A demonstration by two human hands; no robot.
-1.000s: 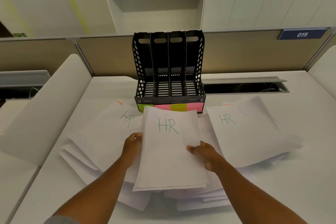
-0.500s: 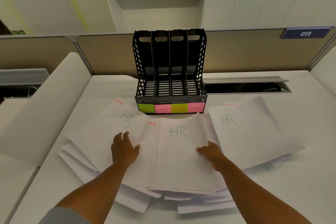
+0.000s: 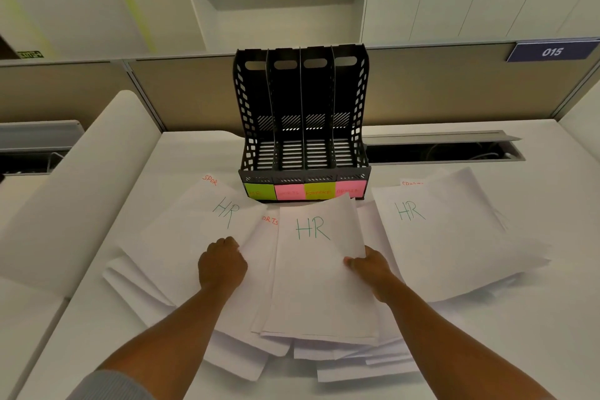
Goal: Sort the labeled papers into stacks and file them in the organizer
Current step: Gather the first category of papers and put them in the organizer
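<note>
While the left hand (image 3: 222,266) curls its fingers on the right edge of the left HR sheet (image 3: 194,237), seemingly pinching that edge, the right hand (image 3: 370,265) pinches the right edge of the middle HR stack (image 3: 319,279), thumb on top and the fingers hidden beneath. That stack lies flat in front of the person, its far corner reaching almost to the organizer. Between the two hands a sheet marked in red (image 3: 268,227) peeks out, only the letters "ORTS" showing. To the right, well apart from the right hand, lies another HR sheet (image 3: 444,237) on a loose pile. All the papers overlap on the white desk (image 3: 487,351). Behind them stands the black organizer (image 3: 302,127), upright, with four slots; every slot is bare inside. Four sticky labels (image 3: 305,191), green, pink, yellow-green and pink, run along its front lip, their writing too small to read.
</note>
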